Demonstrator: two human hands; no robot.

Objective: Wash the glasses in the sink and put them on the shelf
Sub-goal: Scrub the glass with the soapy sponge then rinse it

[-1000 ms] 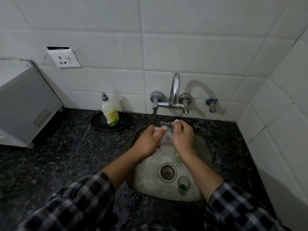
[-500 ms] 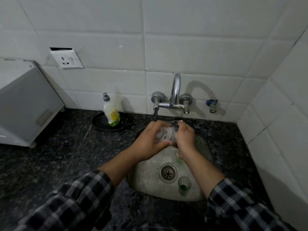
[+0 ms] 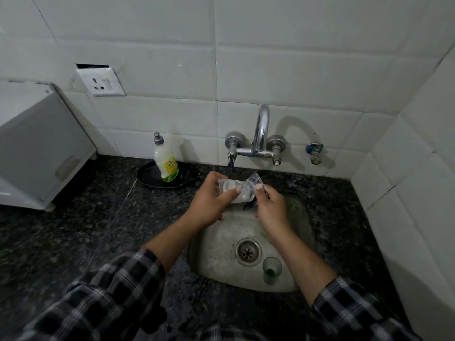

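My left hand (image 3: 211, 205) grips a clear soapy glass (image 3: 234, 190), held on its side over the back of the steel sink (image 3: 216, 257). My right hand (image 3: 269, 207) pinches a dark scrubber (image 3: 253, 180) at the glass's right end. A small green-tinted glass (image 3: 271, 269) stands upright in the sink, just right of the drain (image 3: 247, 251). Another greenish glass (image 3: 263, 232) is mostly hidden behind my right wrist. The tap (image 3: 259, 139) is on the tiled wall, its spout just above the held glass.
A dish soap bottle (image 3: 166, 161) stands in a black dish (image 3: 150, 178) left of the sink. A white appliance (image 3: 37, 143) sits at the far left on the dark granite counter (image 3: 73, 237). A wall socket (image 3: 101, 82) is above it. A tiled side wall closes the right.
The glass has turned more onto its side and shifted slightly left in my left hand. My right hand has moved to the glass's right end with the scrubber.
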